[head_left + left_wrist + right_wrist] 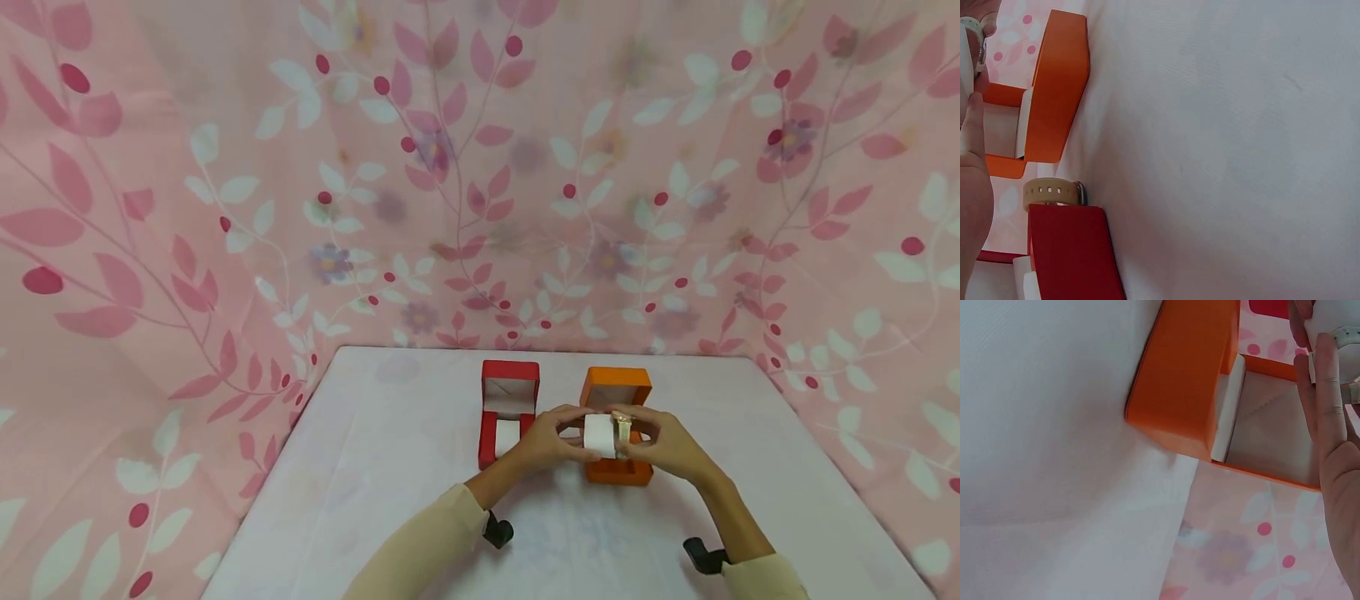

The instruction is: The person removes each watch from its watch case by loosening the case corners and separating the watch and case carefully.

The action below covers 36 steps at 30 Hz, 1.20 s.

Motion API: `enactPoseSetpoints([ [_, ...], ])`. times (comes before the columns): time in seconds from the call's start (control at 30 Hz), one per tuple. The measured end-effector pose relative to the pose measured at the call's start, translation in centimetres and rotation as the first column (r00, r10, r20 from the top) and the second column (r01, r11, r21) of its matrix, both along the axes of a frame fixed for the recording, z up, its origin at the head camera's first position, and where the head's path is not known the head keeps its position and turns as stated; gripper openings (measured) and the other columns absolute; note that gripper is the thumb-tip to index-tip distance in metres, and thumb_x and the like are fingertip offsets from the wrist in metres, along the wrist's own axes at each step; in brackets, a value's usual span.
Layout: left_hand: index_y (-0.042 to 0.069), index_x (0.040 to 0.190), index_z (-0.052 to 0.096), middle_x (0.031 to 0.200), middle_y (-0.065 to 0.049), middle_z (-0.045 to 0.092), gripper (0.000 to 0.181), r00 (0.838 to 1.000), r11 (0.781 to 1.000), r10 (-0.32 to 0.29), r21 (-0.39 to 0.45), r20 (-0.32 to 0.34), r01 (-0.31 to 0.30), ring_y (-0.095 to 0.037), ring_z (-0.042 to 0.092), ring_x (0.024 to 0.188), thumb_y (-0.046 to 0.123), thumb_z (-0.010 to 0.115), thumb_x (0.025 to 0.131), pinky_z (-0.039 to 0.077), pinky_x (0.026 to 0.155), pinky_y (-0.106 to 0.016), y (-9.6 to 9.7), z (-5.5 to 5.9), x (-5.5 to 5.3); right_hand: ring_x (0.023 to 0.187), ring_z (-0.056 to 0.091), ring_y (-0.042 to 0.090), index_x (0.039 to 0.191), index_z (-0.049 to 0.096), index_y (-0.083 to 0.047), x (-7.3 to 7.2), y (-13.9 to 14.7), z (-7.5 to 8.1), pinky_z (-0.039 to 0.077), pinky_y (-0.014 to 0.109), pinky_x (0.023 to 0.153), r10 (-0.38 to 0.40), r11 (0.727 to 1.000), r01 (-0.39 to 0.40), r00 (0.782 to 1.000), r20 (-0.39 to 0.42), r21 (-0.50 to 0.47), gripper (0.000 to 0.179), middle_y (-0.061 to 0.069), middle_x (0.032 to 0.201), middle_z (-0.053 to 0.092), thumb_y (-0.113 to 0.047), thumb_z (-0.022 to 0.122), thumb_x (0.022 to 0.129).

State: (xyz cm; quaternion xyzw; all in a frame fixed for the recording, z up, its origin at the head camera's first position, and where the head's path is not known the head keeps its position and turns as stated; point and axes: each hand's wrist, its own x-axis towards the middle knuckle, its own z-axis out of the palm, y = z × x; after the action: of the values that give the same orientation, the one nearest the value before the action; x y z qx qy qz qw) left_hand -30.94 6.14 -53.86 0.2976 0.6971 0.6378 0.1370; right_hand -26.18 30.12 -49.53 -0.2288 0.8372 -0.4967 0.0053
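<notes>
Over the open orange box (pixel 618 477), my left hand (pixel 551 439) pinches a white watch cushion (pixel 599 436) between thumb and fingers. Against the cushion's right side, my right hand (pixel 667 443) grips a gold-toned wristwatch (pixel 623 433) with a pale strap. In the right wrist view the strap (pixel 1349 332) lies close against the white cushion (pixel 1329 317); whether it goes round it I cannot tell. The orange box's lid (pixel 617 377) stands raised behind both hands. My fingers partly cover the watch, and its dial is not clear.
To the left stands an open red box (pixel 487 437) with a white cushion (pixel 507 437) inside. A tan watch strap (pixel 1054 190) with a buckle shows beside the red box in the left wrist view. A white cloth (pixel 390 417) covers the table; floral fabric (pixel 465 167) hangs behind.
</notes>
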Motion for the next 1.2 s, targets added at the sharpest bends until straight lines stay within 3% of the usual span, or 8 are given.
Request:
enactPoseSetpoints([
  [0.1, 0.023, 0.129, 0.063, 0.121, 0.01, 0.057, 0.058, 1.0, 1.0, 0.016, 0.002, 0.011, -0.016, -0.007, 0.059, 0.106, 0.013, 0.085, 0.076, 0.054, 0.084, -0.024, 0.0, -0.2, -0.1, 0.111, 0.058, 0.038, 0.137, 0.054, -0.005, 0.0, -0.1, 0.1, 0.056, 0.036, 0.084, -0.002, 1.0, 0.002, 1.0, 0.015, 0.005, 0.055, 0.017, 0.131, 0.057, -0.016, 0.075, 0.087],
  [0.27, 0.02, 0.131, 0.061, 0.12, 0.01, 0.056, 0.061, 1.0, 1.0, 0.002, -0.007, 0.018, -0.002, -0.006, 0.059, 0.107, 0.013, 0.086, 0.075, 0.053, 0.086, -0.023, 0.2, -0.4, -0.1, 0.117, 0.052, 0.049, 0.141, 0.049, -0.003, -0.3, 0.8, -0.1, 0.058, 0.034, 0.079, -0.027, 0.999, 0.031, 0.993, 0.111, -0.029, 0.059, 0.021, 0.135, 0.05, -0.015, 0.073, 0.088],
  [0.53, 0.015, 0.135, 0.057, 0.121, 0.013, 0.054, 0.065, 0.998, 0.996, 0.062, -0.062, 0.024, -0.061, -0.003, 0.057, 0.11, 0.016, 0.085, 0.076, 0.048, 0.095, -0.025, 0.3, -0.6, 0.5, 0.123, 0.04, 0.061, 0.142, 0.045, 0.0, -0.2, 3.4, -0.2, 0.057, 0.048, 0.078, -0.057, 0.994, 0.069, 0.988, 0.144, -0.084, 0.057, 0.025, 0.136, 0.043, -0.012, 0.067, 0.091],
  [0.63, 0.014, 0.136, 0.056, 0.121, 0.012, 0.054, 0.066, 0.997, 0.995, 0.074, -0.063, 0.03, -0.072, -0.002, 0.056, 0.111, 0.015, 0.085, 0.076, 0.047, 0.097, -0.026, 0.5, -0.8, 0.8, 0.123, 0.04, 0.06, 0.141, 0.046, 0.002, -0.3, 4.4, -0.4, 0.057, 0.05, 0.078, -0.083, 0.993, 0.094, 0.985, 0.154, -0.066, 0.055, 0.025, 0.135, 0.042, -0.013, 0.066, 0.092],
  [0.83, 0.014, 0.136, 0.055, 0.122, 0.012, 0.053, 0.068, 0.996, 0.994, 0.083, -0.072, 0.019, -0.082, -0.003, 0.056, 0.112, 0.017, 0.085, 0.076, 0.046, 0.097, -0.027, 0.7, -0.8, 0.8, 0.116, 0.054, 0.048, 0.139, 0.05, -0.003, -1.1, 6.5, -1.1, 0.058, 0.038, 0.077, -0.105, 0.993, 0.113, 0.976, 0.191, -0.033, 0.05, 0.027, 0.127, 0.052, -0.014, 0.066, 0.093],
  [1.1, 0.015, 0.136, 0.056, 0.121, 0.014, 0.053, 0.067, 0.995, 0.992, 0.088, -0.096, 0.056, -0.082, -0.011, 0.056, 0.116, 0.021, 0.086, 0.076, 0.047, 0.097, -0.028, 0.5, -0.7, 0.7, 0.105, 0.061, 0.029, 0.138, 0.049, 0.001, -1.7, 8.0, -3.6, 0.058, 0.033, 0.077, -0.134, 0.991, 0.136, 0.95, 0.281, 0.013, 0.052, 0.025, 0.122, 0.059, -0.017, 0.066, 0.092],
  [1.2, 0.015, 0.136, 0.056, 0.121, 0.014, 0.053, 0.067, 0.994, 0.993, 0.081, -0.093, 0.07, -0.074, -0.013, 0.056, 0.117, 0.022, 0.085, 0.076, 0.047, 0.097, -0.027, 0.5, -0.7, 0.7, 0.103, 0.061, 0.025, 0.137, 0.05, 0.001, -1.8, 8.2, -4.4, 0.055, 0.029, 0.081, -0.161, 0.987, 0.149, 0.954, 0.252, 0.067, 0.052, 0.022, 0.122, 0.061, -0.018, 0.067, 0.091],
])
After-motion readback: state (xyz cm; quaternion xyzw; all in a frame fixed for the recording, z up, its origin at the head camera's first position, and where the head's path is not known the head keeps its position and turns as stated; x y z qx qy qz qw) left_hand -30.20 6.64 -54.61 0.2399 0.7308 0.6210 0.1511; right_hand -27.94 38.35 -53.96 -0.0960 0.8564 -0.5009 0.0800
